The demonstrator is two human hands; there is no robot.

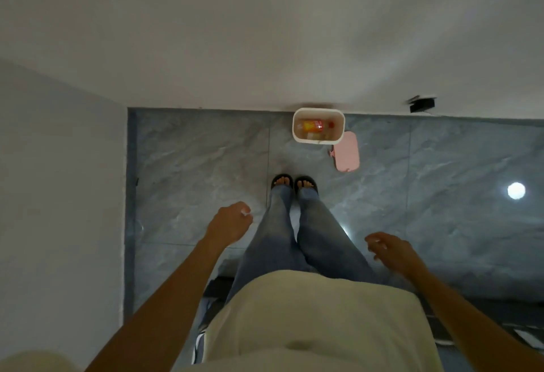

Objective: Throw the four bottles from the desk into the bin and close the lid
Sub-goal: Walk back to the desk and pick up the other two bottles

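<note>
A small white bin [295, 133] stands on the floor against the far wall, open at the top. Inside it lie bottles; one with an orange-yellow label [312, 126] and a red cap [331, 124] show. The pink lid [347, 151] lies flat on the floor just right of the bin. My left hand [231, 221] hangs beside my left leg, fingers loosely curled, holding nothing. My right hand [388, 249] hangs by my right leg, fingers apart and empty. Both hands are well short of the bin.
I stand on a grey marbled tile floor [191, 165], feet in black sandals [294, 183] a step from the bin. White walls rise ahead and on the left. A small black object [421, 104] sits at the wall base, right. A lamp reflection [516, 190] glares on the floor.
</note>
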